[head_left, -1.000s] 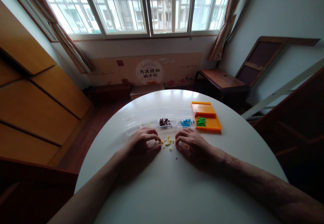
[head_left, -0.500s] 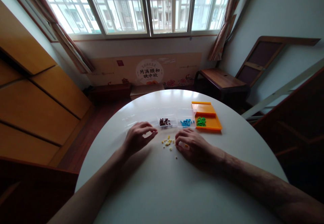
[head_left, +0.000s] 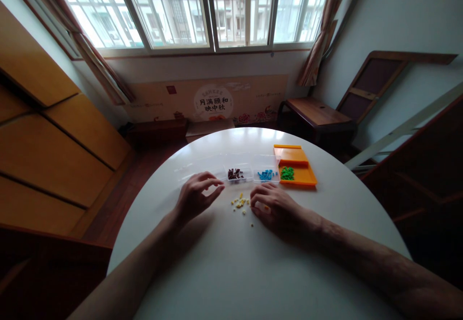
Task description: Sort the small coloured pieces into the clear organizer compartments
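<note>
Several tiny yellow and white pieces (head_left: 239,203) lie scattered on the white table, between my two hands. My left hand (head_left: 197,194) is just left of them, raised a little, with thumb and forefinger slightly apart and nothing visible between them. At the right side of the pile my right hand (head_left: 273,203) rests low, fingers curled and tips close to the pieces. What its fingertips hold, if anything, is too small to make out. Behind the pile stands a clear compartment box (head_left: 253,169), with dark brown pieces (head_left: 236,174) and blue pieces (head_left: 266,175) in separate compartments.
An orange tray (head_left: 307,175) with green pieces (head_left: 287,173) adjoins the clear box on the right. The round white table (head_left: 231,272) has its far edge below a window. A wooden chair (head_left: 321,110) stands beyond it at the right.
My left thumb and forefinger have parted slightly. My right hand stays almost in place beside the yellow pieces.
</note>
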`<state>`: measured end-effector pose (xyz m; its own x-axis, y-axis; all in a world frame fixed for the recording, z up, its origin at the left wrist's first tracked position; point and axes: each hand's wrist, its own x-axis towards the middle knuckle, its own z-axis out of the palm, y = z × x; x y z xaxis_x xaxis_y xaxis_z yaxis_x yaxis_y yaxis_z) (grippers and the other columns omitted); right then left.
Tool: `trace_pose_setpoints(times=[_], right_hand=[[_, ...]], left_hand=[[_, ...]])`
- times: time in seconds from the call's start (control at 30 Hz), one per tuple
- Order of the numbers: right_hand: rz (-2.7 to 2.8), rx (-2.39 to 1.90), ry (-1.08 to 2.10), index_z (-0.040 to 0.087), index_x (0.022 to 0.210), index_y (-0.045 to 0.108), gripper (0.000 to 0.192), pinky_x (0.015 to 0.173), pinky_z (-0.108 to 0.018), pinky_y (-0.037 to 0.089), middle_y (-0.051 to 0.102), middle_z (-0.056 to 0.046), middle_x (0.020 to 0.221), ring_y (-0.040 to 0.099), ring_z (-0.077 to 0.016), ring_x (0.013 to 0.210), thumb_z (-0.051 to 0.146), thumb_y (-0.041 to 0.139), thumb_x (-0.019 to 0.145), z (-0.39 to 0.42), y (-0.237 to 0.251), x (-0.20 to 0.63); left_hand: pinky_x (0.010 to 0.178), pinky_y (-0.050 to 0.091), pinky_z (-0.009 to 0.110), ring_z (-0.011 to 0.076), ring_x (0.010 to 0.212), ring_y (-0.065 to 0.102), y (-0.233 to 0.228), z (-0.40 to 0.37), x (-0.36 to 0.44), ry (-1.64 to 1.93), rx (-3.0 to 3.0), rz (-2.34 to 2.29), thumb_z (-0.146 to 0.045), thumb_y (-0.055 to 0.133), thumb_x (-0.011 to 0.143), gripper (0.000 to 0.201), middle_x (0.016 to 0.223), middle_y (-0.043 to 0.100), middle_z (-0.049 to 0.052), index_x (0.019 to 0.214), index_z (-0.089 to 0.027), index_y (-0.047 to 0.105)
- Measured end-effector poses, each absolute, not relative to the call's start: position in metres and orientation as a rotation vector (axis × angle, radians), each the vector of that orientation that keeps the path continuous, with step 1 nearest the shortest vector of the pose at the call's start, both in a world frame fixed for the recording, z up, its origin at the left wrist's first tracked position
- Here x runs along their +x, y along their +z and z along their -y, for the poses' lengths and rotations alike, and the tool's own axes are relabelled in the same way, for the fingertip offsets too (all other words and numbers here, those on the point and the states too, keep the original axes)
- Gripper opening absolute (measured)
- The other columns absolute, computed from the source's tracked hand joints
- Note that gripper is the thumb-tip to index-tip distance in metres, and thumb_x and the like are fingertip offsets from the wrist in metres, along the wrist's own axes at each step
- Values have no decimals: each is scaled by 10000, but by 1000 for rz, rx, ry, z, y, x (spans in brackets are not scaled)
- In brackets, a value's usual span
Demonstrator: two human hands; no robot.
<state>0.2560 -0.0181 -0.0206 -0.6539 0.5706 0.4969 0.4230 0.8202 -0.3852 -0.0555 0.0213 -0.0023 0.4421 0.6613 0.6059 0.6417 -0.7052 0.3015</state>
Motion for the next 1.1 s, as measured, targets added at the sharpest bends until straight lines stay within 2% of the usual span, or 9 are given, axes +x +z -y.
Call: trace_pose_setpoints(times=[0.1,0.2,0.43,0.7,0.8,0.93,1.1], right_hand=[[2383,-736,308,225,1002,702,84,980,-423,504,767,-63,1087,680,-233,1028,173,643,1033,18,-21,256],[2376,-729,299,226,1007,704,67,973,-422,506,765,-63,1090,676,-238,1024,180,659,1025,17,-23,257],[2388,-732,295,227,1023,696,64,995,-423,509,760,-64,1089,673,-238,1038,183,650,1027,16,-24,257],[2392,-738,302,232,1053,702,69,992,-419,507,756,-60,1115,674,-235,1049,192,649,1036,17,-24,258],[2385,-750,306,233,1039,706,79,996,-413,508,756,-54,1103,672,-226,1041,179,648,1036,19,-20,257],[2389,-749,305,232,1025,709,77,997,-410,510,757,-56,1100,683,-220,1030,187,648,1041,20,-18,256],[2392,-742,311,231,1013,700,52,991,-413,512,759,-65,1109,686,-228,1035,190,669,1025,18,-22,258]], left_hand=[[808,580,335,183,853,735,0,-12,-45,963,2707,-860,-362,782,979,113,948,787,54,984,-266,841],[786,574,335,176,805,732,2,-6,-38,834,2750,-729,-388,790,966,127,937,791,54,976,-272,841],[818,572,319,168,811,737,-3,-8,-37,715,2767,-699,-323,709,1001,143,943,793,41,930,-284,827],[795,562,310,165,805,736,-6,-11,-37,771,2783,-683,-283,697,1011,144,940,796,46,919,-261,806],[807,560,317,167,824,736,-3,-14,-42,914,2803,-833,-266,709,1010,125,938,791,41,930,-255,804],[802,551,332,176,803,713,0,-24,-55,1130,2741,-1269,-323,695,1027,174,933,784,44,930,-239,811],[819,519,352,177,742,673,-1,-35,-73,1185,2649,-1674,-344,703,1019,186,918,780,24,920,-237,819]])
